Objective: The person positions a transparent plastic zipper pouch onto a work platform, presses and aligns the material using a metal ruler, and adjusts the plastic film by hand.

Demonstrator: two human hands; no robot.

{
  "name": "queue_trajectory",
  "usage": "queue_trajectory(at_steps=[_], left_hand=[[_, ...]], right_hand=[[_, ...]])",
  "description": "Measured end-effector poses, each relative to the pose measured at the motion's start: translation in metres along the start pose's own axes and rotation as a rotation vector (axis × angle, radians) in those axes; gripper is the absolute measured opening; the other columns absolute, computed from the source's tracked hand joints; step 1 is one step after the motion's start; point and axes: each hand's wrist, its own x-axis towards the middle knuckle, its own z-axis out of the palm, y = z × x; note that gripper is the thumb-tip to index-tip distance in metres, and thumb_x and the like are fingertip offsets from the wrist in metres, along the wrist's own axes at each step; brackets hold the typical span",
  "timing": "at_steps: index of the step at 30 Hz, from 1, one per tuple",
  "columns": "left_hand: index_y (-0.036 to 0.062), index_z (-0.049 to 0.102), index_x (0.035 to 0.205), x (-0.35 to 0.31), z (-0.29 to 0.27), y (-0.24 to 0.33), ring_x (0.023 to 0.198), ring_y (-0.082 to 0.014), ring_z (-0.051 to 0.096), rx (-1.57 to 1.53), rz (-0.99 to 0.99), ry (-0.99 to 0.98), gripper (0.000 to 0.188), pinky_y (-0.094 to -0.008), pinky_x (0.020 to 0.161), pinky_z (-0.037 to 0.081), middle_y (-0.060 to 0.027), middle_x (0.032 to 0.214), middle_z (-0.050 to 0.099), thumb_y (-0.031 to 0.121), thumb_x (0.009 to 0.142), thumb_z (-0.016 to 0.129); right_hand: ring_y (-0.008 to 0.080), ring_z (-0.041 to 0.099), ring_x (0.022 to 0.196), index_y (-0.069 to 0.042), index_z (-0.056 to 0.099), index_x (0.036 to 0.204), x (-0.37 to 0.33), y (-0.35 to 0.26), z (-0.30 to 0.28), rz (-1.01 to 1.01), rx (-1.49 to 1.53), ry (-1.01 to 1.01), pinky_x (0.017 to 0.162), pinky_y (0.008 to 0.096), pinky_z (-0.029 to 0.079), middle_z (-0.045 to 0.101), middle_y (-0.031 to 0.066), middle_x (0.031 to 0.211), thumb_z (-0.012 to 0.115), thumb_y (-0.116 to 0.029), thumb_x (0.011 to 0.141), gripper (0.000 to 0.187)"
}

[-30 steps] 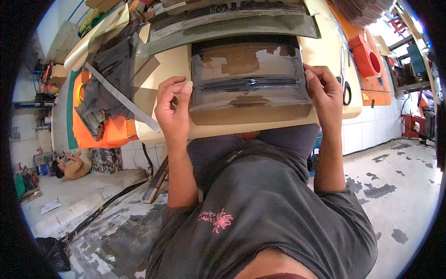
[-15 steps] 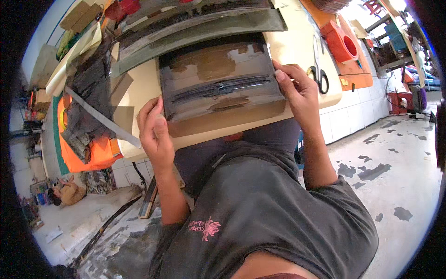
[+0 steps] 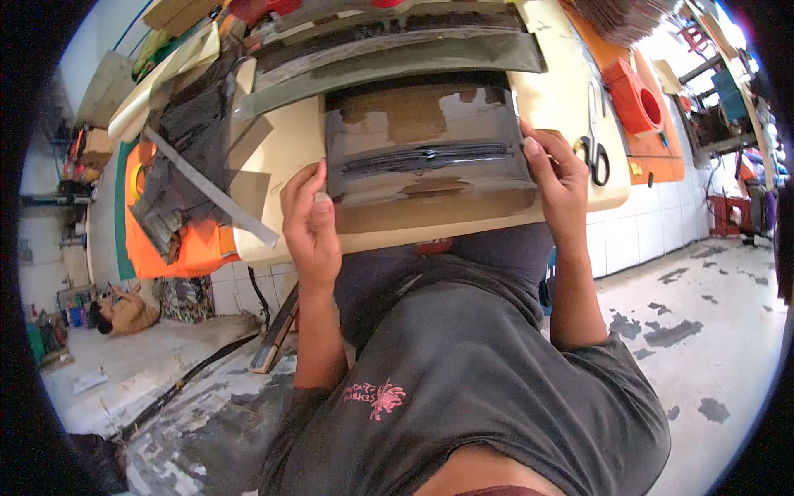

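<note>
A dark rectangular panel with brown patches and a shiny surface lies over the cream tabletop in front of me. A black zipper runs across its middle, its slider near the centre. My left hand is at the panel's left edge, thumb and fingers closed about it. At the right edge, my right hand pinches the panel with the thumb on top and fingers partly hidden beneath. Just beyond the panel lie long dark strips, one of them olive-grey and slightly curved.
Black-handled scissors lie right of my right hand, near a red-orange tape dispenser-like holder. Dark scraps and a grey strip cover the left side, over orange material. A person sits on the floor at far left.
The whole scene has shifted a little to the right in view as my head moved. Both hands keep to the panel's edges, and the panel stays in place between them.
</note>
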Motion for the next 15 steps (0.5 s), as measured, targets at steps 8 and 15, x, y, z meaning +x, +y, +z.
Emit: queue_trajectory(at_steps=[8, 15], left_hand=[[-0.002, 0.063, 0.13, -0.0028, 0.0015, -0.002, 0.121, -0.0293, 0.055, -0.032, -0.002, 0.009, 0.043, -0.0368, 0.104, 0.041, -0.0179, 0.131, 0.06, 0.031, 0.105, 0.054], [-0.0026, 0.063, 0.129, 0.0, 0.0072, -0.0007, 0.122, -0.0295, 0.055, -0.037, -0.008, 0.01, 0.04, -0.0373, 0.106, 0.041, -0.0174, 0.131, 0.06, 0.027, 0.105, 0.053]], right_hand=[[0.0073, 0.054, 0.083, 0.003, 0.069, 0.122, 0.0015, 0.0027, 0.0014, -0.011, -0.054, -0.004, 0.072, 0.0216, 0.043, 0.063, 0.0022, 0.097, 0.063, -0.022, 0.102, 0.033], [0.0085, 0.055, 0.085, 0.003, 0.069, 0.122, 0.0001, 0.0048, -0.0041, 0.026, -0.005, 0.005, 0.076, 0.0227, 0.044, 0.064, 0.0028, 0.098, 0.065, -0.02, 0.101, 0.032]])
